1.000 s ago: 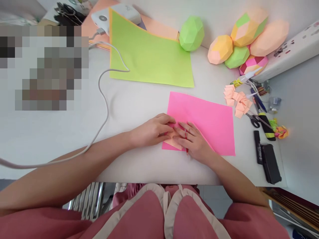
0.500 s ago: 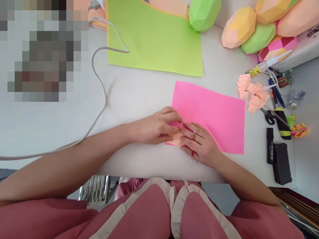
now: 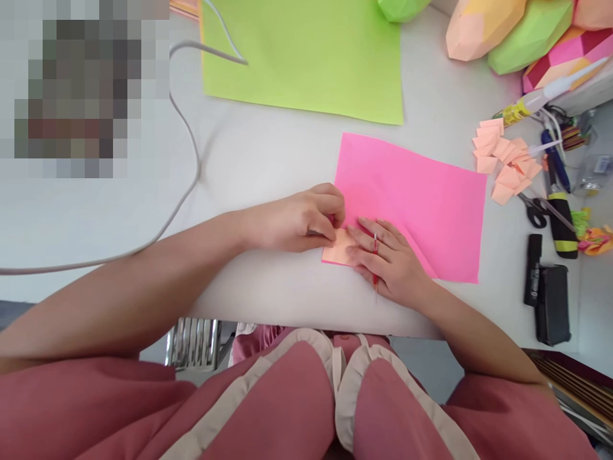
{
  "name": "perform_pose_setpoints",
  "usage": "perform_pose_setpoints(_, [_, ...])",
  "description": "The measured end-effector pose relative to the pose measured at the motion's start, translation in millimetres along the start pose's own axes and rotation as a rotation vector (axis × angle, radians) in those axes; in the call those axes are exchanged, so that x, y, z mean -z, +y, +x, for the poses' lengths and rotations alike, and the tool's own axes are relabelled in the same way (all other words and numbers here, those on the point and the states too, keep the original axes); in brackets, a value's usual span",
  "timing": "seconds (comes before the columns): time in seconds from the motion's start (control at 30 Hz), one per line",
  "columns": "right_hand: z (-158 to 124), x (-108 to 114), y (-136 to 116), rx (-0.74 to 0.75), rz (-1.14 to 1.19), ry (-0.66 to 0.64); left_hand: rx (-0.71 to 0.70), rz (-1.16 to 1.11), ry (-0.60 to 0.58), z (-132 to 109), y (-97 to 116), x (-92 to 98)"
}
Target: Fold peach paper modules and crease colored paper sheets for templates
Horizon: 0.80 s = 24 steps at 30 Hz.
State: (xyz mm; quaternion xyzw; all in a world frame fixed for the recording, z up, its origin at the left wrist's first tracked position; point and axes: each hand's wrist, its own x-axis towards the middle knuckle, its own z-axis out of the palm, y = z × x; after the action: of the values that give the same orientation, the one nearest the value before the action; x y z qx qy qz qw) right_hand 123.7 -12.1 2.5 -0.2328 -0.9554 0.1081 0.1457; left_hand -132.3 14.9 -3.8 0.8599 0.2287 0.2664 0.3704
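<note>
A pink paper sheet (image 3: 421, 198) lies on the white table (image 3: 268, 172), and a small peach paper piece (image 3: 339, 248) rests at its near left corner. My left hand (image 3: 299, 220) has its fingers curled and pinches the peach piece's left edge. My right hand (image 3: 387, 262) lies over the piece's right side with fingers pressing it flat. A thin red pen (image 3: 375, 268) runs between the right hand's fingers.
A large green sheet (image 3: 306, 57) lies beyond. A grey cable (image 3: 191, 153) curves across the left. Several small peach folded pieces (image 3: 502, 160), scissors (image 3: 536, 211), pens, a black case (image 3: 550, 303) and faceted paper shapes (image 3: 517, 32) crowd the right side.
The view has tilted down, so everything sits higher in frame. My hands have stayed on the peach piece, with the left fingers curling tighter at its edge.
</note>
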Motion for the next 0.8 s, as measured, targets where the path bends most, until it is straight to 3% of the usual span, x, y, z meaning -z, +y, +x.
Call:
perform_pose_setpoints(0.37, [-1.5, -5.1, 6.3, 0.023, 0.0, 0.001, 0.121, -0.017, 0.058, -1.7, 1.8, -0.2])
perform_pose_setpoints(0.8, [-0.7, -2.5, 6.8, 0.002, 0.077, -0.022, 0.135, -0.066, 0.019, -2.3, 2.2, 3.3])
